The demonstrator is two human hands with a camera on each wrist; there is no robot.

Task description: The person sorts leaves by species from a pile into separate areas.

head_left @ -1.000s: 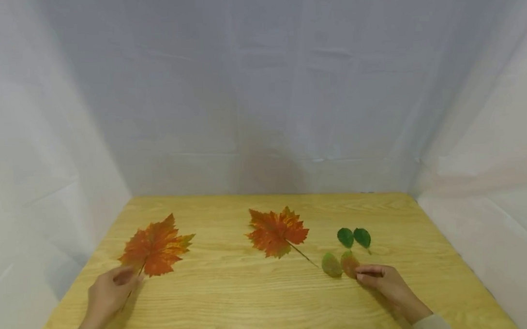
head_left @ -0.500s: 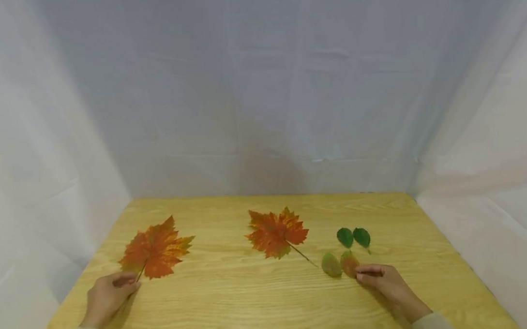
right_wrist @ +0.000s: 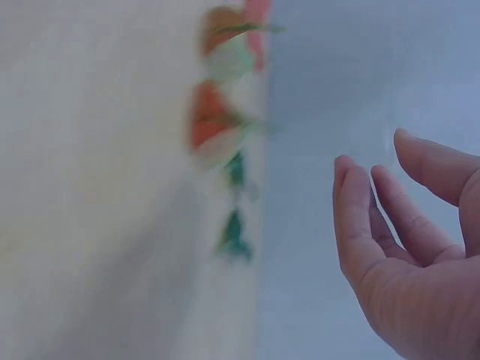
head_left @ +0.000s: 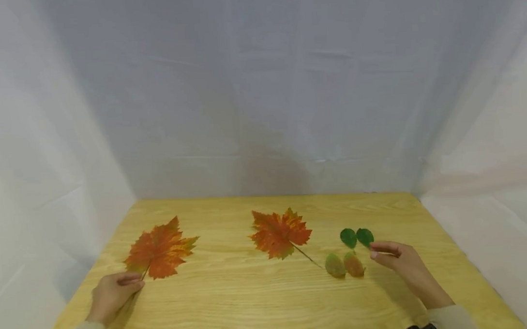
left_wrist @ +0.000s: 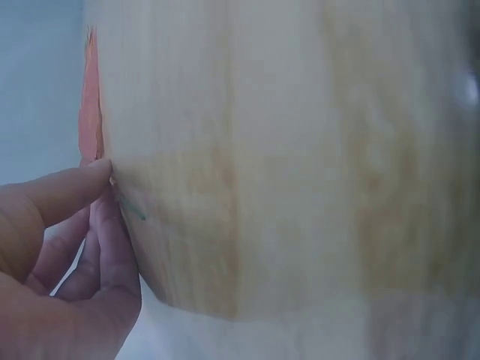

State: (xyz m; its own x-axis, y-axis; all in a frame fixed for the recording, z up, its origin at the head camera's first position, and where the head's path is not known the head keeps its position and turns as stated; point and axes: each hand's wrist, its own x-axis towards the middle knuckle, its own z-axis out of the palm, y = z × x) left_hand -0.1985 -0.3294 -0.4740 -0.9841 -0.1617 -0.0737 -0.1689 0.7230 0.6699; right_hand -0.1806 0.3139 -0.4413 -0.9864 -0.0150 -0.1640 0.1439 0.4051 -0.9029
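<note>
- Left hand (head_left: 113, 291) pinches the stem of the orange leaf (head_left: 161, 248) lying near the tabletop (head_left: 251, 300) left edge.
- Right hand (head_left: 399, 261), fingers relaxed and holding nothing, hovers just beside the green leaves (head_left: 356, 237); bare wood lies in front.

We see an orange maple leaf (head_left: 161, 247) lying flat at near left, stem toward us, and two small green leaves (head_left: 356, 237) side by side at right
</note>
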